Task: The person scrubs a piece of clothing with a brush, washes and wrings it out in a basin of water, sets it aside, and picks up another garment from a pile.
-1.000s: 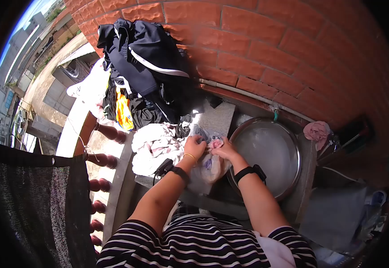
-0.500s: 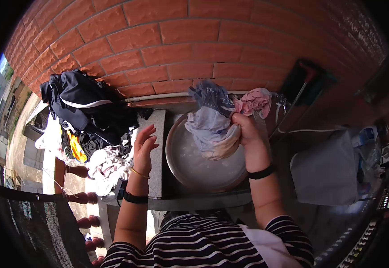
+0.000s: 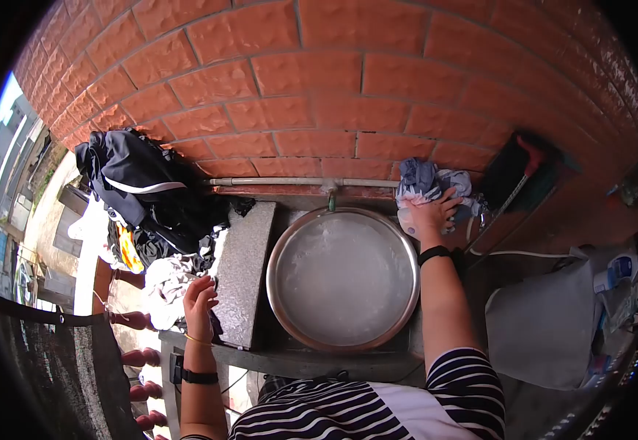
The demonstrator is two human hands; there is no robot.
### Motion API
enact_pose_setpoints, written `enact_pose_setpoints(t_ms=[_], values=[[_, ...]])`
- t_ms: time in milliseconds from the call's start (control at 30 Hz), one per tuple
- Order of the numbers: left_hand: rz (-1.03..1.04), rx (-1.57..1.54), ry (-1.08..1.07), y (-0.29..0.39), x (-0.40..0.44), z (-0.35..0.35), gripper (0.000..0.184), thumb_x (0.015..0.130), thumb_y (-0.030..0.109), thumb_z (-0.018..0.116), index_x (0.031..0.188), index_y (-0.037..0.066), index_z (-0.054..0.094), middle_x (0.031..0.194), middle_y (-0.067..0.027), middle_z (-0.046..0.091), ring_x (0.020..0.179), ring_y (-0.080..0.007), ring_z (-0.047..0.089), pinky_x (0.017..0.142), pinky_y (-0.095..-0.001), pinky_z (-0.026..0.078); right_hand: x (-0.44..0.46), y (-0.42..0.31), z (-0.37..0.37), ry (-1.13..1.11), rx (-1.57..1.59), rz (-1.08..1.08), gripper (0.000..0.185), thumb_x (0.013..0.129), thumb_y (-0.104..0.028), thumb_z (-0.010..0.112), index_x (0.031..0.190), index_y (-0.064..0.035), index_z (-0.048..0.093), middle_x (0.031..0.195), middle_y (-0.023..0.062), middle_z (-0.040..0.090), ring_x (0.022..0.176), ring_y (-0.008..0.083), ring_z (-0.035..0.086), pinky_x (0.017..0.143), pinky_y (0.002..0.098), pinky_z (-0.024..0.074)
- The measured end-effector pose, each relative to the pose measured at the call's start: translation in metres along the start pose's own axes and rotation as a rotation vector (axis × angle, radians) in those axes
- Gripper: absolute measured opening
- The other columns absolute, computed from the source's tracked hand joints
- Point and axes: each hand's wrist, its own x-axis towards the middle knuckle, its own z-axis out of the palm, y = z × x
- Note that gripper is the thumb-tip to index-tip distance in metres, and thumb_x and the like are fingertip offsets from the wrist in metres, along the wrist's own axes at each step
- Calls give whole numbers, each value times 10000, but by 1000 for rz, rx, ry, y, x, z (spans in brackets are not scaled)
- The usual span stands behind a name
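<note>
My right hand (image 3: pixel 434 214) lies with fingers spread on a bundle of wet grey-blue and white clothes (image 3: pixel 417 178) beside the basin, against the wall. Most of the pink cloth is hidden from sight. A wide metal basin (image 3: pixel 415 293) of cloudy water stands in front of me. My left hand (image 3: pixel 199 301) is raised near the left end of the counter, its fingers loosely bent and holding nothing. Close by it are a whitish crumpled cloth (image 3: pixel 166 282) and the stone slab (image 3: pixel 245 275).
Black clothes (image 3: pixel 139 176) with white trim are heaped at the left. A pipe (image 3: pixel 275 181) with a tap (image 3: pixel 332 199) runs along the brick wall (image 3: pixel 319 81). At the right are a grey panel (image 3: pixel 535 323) and a pale hose (image 3: pixel 524 254).
My right hand has carried the clothes from above the basin to the pile at its right and opened. My left hand has moved down and left.
</note>
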Motion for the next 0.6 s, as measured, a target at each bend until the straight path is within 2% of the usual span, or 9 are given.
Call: enact_pose_setpoints(t_ms=[100, 233, 367, 400, 433, 500, 533, 567, 600], values=[[-28, 24, 54, -2, -3, -4, 293, 881, 123, 605, 1156, 32, 653, 1003, -69, 692, 763, -110, 636, 647, -234, 518, 7, -6, -7, -12, -15, -7, 1475, 515, -640, 877, 1581, -120, 0, 1618, 250, 60, 1462, 401, 226, 1097, 623, 302], [-69, 1, -24, 3, 0, 1, 266, 878, 106, 637, 1136, 44, 661, 1015, -50, 691, 789, -99, 620, 690, -242, 511, 4, 0, -11, 27, -4, -63, 1482, 483, -630, 892, 1580, -134, 28, 1615, 251, 80, 1446, 383, 275, 1090, 609, 320], [8, 32, -80, 7, -5, 4, 273, 882, 112, 640, 1140, 24, 656, 1014, -58, 686, 805, -105, 619, 697, -246, 510, 8, 9, -17, -54, -14, -72, 1498, 460, -640, 896, 1576, -125, 39, 1618, 250, 71, 1452, 419, 259, 1123, 622, 264], [19, 75, -103, 3, -5, 0, 271, 884, 123, 635, 1138, 32, 659, 1019, -49, 686, 803, -99, 617, 696, -242, 510, -3, 4, -35, -75, -38, -68, 1464, 480, -640, 890, 1577, -147, 56, 1619, 253, 61, 1466, 441, 220, 1135, 630, 231], [31, 120, -127, 0, -4, -3, 269, 885, 135, 630, 1135, 40, 661, 1025, -41, 686, 801, -93, 616, 695, -239, 509, -19, 1, -49, 36, -105, -98, 1363, 489, -624, 888, 1569, -221, 161, 1620, 233, 95, 1422, 441, 294, 1109, 598, 283], [11, 139, -119, -2, -5, -5, 253, 887, 148, 628, 1116, 47, 665, 1000, -32, 683, 795, -93, 611, 703, -238, 505, -20, 12, -45, 191, -76, -326, 1228, 511, -590, 888, 1535, -284, 283, 1597, 198, 181, 1350, 457, 357, 1060, 572, 338], [0, 128, -122, -5, -3, -8, 249, 888, 146, 625, 1114, 49, 665, 998, -33, 682, 795, -93, 611, 701, -239, 504, -21, 16, -39, 291, -29, -469, 1040, 552, -485, 895, 1458, -291, 424, 1595, 169, 206, 1245, 403, 446, 1011, 533, 373], [-13, 120, -124, -8, -2, -9, 245, 889, 144, 622, 1111, 51, 666, 995, -34, 682, 795, -93, 610, 700, -241, 504, -25, 12, -44, 242, 16, -506, 825, 609, -400, 878, 1348, -253, 543, 1556, 155, 304, 1270, 403, 427, 1028, 489, 379], [-18, 123, -137, -9, -1, -9, 245, 889, 144, 622, 1111, 51, 666, 995, -34, 682, 795, -93, 610, 700, -241, 504, -6, 17, -24, 233, 49, -583, 691, 627, -356, 864, 1248, -205, 601, 1430, 159, 446, 1195, 397, 492, 984, 472, 418]])
